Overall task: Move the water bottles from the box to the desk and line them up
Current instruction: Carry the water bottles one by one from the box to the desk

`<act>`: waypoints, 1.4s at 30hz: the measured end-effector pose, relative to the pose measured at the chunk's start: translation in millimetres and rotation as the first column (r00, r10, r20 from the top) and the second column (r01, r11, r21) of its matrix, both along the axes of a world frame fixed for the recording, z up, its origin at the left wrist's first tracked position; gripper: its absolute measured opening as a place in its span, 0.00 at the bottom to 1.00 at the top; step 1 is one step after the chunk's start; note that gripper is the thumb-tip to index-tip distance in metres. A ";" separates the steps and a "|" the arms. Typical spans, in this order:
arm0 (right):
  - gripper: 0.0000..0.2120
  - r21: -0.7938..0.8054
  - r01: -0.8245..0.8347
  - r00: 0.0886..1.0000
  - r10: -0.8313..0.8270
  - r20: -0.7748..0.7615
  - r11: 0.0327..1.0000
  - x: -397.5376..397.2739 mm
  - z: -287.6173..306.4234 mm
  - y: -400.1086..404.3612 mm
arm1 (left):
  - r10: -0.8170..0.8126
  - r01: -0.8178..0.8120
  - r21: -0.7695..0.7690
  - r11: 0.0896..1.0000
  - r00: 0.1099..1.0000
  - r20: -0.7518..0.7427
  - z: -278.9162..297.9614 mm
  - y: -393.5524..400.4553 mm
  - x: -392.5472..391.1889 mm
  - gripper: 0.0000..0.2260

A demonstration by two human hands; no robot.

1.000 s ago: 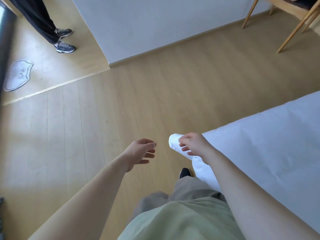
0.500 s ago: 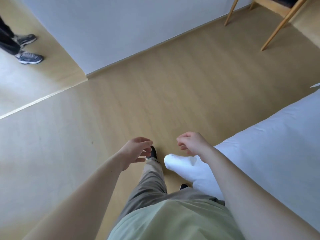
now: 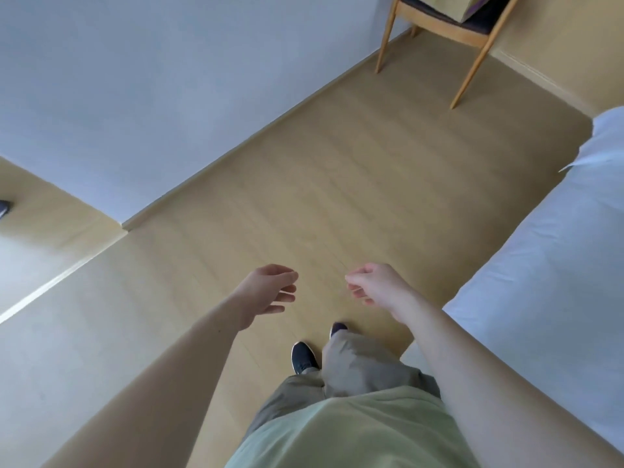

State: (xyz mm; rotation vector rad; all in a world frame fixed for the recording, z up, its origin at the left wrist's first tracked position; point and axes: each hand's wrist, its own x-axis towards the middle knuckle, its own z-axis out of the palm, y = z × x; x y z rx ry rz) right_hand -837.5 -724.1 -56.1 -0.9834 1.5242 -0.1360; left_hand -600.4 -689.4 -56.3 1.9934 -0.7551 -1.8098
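Ahead of the body, over bare wooden floor (image 3: 337,184), the left hand (image 3: 266,293) and right hand (image 3: 374,287) are held out at about the same height — neither can be judged nearer, since no water bottles, box or desk are in view, and their direction cannot be told. Fingers on both are loosely curled around nothing. A white bed (image 3: 557,265) lies at the right, a wooden chair (image 3: 449,25) well beyond — a walk is judged to be under way.

The head view looks steeply down past both forearms onto the floor (image 3: 337,184).
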 end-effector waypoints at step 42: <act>0.12 0.012 0.451 0.892 -0.451 -0.027 0.892 -115.1 -5.4 -605.8 | -0.509 0.509 0.003 0.861 0.861 -0.001 9.0 -721.6 -146.8 0.07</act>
